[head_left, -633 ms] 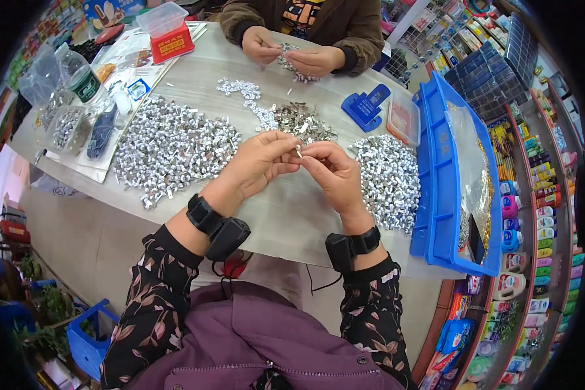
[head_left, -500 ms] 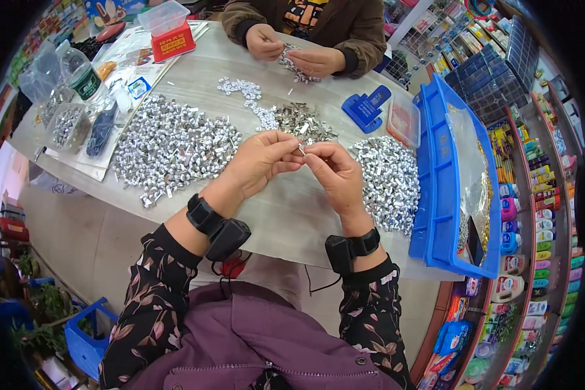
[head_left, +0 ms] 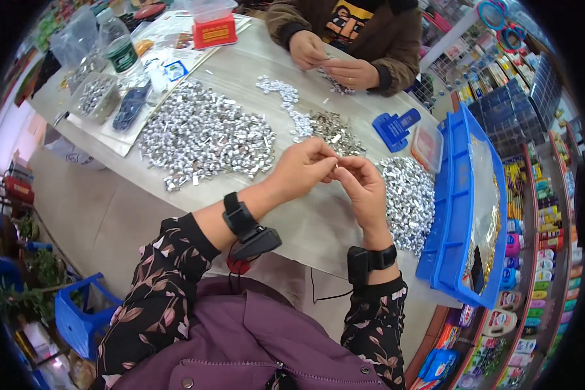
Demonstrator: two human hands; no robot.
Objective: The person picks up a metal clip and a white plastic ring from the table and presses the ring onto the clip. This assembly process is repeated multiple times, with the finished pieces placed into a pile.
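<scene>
Two hands at work: your left hand [head_left: 305,170] and right hand [head_left: 366,190] pinch a tiny pale piece [head_left: 336,167] where fingertips meet, just nearside of the loose metal pile [head_left: 335,129]. Slack pinch could drop it; your right hand swinging outward might scatter the silver pile [head_left: 411,203].
</scene>
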